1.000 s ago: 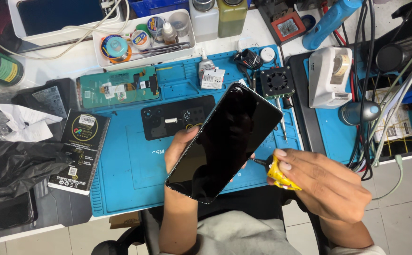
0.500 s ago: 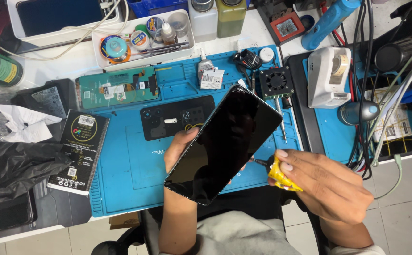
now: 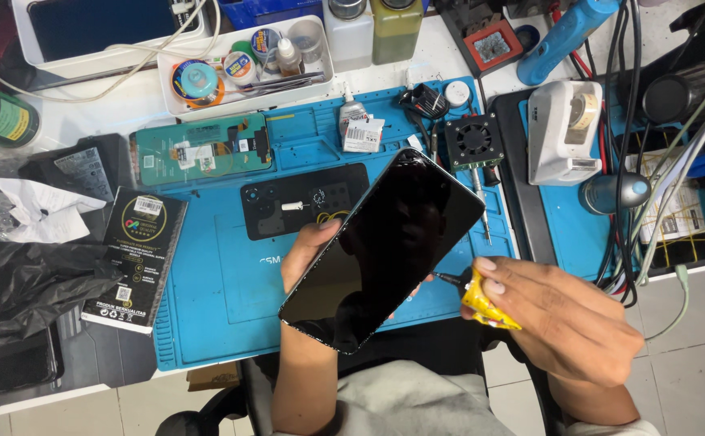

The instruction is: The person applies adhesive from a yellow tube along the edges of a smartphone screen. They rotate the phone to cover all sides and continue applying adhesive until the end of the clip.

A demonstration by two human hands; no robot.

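Since the earlier pictures little had shifted in the head view: the smartphone (image 3: 382, 249) had tilted slightly and sat a touch lower in the frame, and the right hand (image 3: 558, 323) had stayed at its lower right edge.

In that head view, the left hand (image 3: 308, 254) gripped the smartphone from beneath, thumb curled over its left edge, holding it raised above the blue work mat (image 3: 207, 291) with the dark glass facing up. The right hand was closed around a small yellow glue tube (image 3: 488, 303), whose dark nozzle touched the phone's long right edge.

The phone looked light and stiff, yet its glass was smooth, likely slippery, and fragile; the safest hold seemed to be on the frame edges, as the left hand had it, not on the glass face. The tube looked soft and crumpled, so it would probably give under a light squeeze.

On the mat behind the phone lay a black back cover (image 3: 304, 200) and, further left, a green display panel (image 3: 203, 151). A black retail box (image 3: 137, 257) lay over the mat's left edge. A small black fan (image 3: 473, 139) stood just beyond the phone's top corner, with a screwdriver (image 3: 481, 206) beside that corner. A white tray of small jars (image 3: 243, 64) sat at the back, and a bundle of cables (image 3: 651, 202) hung near the right hand, the closest thing to crowd its wrist.
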